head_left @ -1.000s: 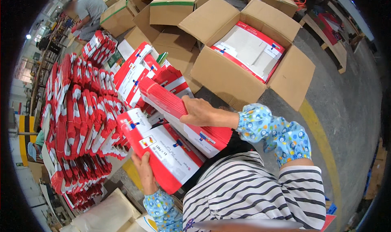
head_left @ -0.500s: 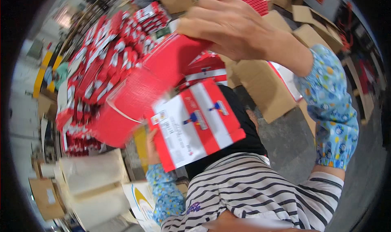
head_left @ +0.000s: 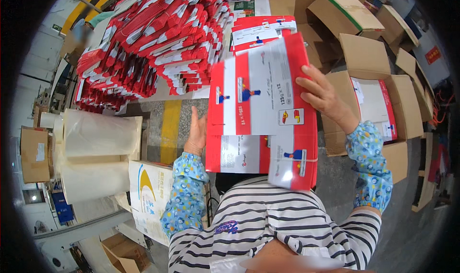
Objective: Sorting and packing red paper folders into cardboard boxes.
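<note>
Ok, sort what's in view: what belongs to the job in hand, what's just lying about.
Likely belongs:
Red cartons, between the left hand and right hand
Red heap, matching bundles
Open box, similar print inside

Apparently just lying about:
Pale rolls
Brown box, far left
Green-taped box
</note>
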A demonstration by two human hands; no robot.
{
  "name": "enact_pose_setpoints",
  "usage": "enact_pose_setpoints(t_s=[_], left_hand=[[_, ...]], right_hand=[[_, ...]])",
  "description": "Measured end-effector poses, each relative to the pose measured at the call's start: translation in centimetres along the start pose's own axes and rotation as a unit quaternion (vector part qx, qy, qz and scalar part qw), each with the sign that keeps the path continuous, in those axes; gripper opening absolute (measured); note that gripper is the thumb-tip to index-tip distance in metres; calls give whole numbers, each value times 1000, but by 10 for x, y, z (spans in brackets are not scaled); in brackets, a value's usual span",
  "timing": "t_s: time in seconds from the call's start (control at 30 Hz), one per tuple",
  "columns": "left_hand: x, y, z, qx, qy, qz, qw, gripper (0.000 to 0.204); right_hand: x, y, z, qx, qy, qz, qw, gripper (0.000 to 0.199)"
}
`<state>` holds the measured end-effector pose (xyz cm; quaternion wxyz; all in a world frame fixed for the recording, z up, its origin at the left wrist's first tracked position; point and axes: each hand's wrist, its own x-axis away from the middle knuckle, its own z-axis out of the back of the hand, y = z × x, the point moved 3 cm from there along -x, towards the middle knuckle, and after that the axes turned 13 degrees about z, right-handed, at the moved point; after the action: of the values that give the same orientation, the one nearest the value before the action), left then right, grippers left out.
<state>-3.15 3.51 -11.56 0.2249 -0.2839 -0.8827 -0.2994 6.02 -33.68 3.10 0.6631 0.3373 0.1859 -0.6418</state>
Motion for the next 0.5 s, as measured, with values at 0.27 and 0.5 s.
enact_pose_setpoints(t_s=[0.27, 0.5], left_hand=[[-9, 0, -15, -149, 125, -10, 981, 48], [-3, 5, -27, -175, 189, 43, 965, 49]], right_hand=[[91, -37, -45, 85, -162, -101, 978, 40], [129, -49, -91, -282, 134, -710, 631, 65]])
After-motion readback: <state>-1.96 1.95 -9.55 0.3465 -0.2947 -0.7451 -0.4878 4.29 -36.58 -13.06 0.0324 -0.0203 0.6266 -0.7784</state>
